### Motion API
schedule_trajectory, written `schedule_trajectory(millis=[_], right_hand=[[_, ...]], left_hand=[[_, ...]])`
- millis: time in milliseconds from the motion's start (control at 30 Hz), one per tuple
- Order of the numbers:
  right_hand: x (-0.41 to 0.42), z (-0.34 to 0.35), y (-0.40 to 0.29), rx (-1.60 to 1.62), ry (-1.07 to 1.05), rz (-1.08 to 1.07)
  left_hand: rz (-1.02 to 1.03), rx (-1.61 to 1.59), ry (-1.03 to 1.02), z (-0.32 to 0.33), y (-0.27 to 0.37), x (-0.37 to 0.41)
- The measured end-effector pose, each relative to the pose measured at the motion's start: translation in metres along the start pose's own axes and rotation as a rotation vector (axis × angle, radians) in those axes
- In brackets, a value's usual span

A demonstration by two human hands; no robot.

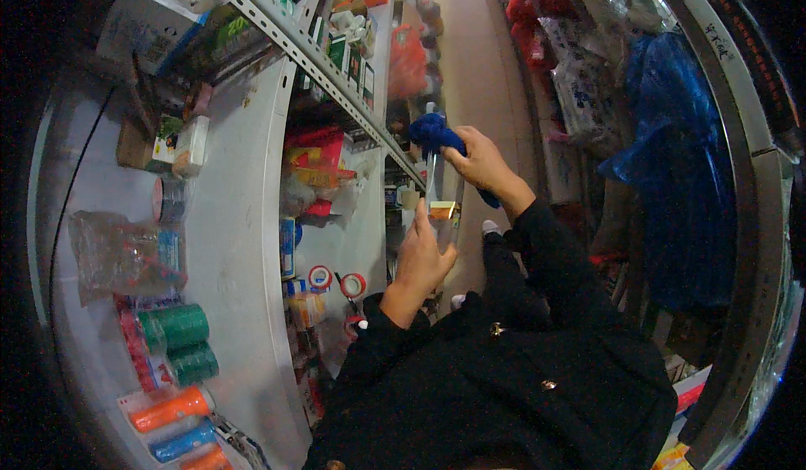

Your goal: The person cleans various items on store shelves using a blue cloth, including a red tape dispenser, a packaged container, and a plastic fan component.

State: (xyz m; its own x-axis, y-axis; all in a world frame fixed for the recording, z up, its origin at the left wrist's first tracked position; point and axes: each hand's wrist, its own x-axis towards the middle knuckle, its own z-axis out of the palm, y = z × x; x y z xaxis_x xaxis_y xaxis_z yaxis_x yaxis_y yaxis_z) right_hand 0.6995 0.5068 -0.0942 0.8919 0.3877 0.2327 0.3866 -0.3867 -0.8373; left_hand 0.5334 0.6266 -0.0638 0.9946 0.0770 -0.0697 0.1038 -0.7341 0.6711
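Note:
In front of my body my left hand [419,268] holds the lower part of a long clear plastic package [431,177]. Its index finger lies stretched along the side, and the thumb sticks out to the right. A yellowish label [443,210] shows near the lower end. Higher up, my right hand [483,160] grips a bunched dark blue cloth [434,131] that lies across the package, whose tip shows above it. One end of the cloth hangs below the right wrist. What the package contains cannot be made out.
A metal shelf [267,218] on the left carries green tape rolls [182,322], an orange cylinder [170,409] and a plastic-wrapped packet [119,252]. Red-rimmed tape rolls [320,277] sit lower. The aisle floor [472,41] runs ahead. Blue plastic sheeting [674,218] hangs at the right shelving.

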Motion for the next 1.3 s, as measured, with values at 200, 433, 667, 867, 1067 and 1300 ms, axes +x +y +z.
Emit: schedule_trajectory(millis=[200,433,667,867,1067,1300], right_hand=[[0.022,-0.02,0.023,0.301,-0.361,0.211],[0.014,-0.011,0.063,0.571,-0.536,0.48],[-0.004,-0.02,0.086,0.98,-0.665,0.808],[-0.017,-0.04,0.09,0.965,-0.581,0.519],[-0.009,-0.023,0.039,0.949,-0.605,0.473],[-0.022,-0.004,0.016,0.822,-0.598,0.394]], left_hand=[[0.022,0.057,-0.056,-0.003,0.001,0.002],[0.125,0.103,-0.075,-0.004,-0.004,-0.003],[0.176,0.143,-0.131,-0.007,-0.009,-0.009],[0.289,0.19,-0.167,-0.003,-0.015,-0.005],[0.13,0.132,-0.068,-0.012,-0.023,-0.013],[-0.073,-0.046,0.041,-0.007,-0.009,-0.006]])
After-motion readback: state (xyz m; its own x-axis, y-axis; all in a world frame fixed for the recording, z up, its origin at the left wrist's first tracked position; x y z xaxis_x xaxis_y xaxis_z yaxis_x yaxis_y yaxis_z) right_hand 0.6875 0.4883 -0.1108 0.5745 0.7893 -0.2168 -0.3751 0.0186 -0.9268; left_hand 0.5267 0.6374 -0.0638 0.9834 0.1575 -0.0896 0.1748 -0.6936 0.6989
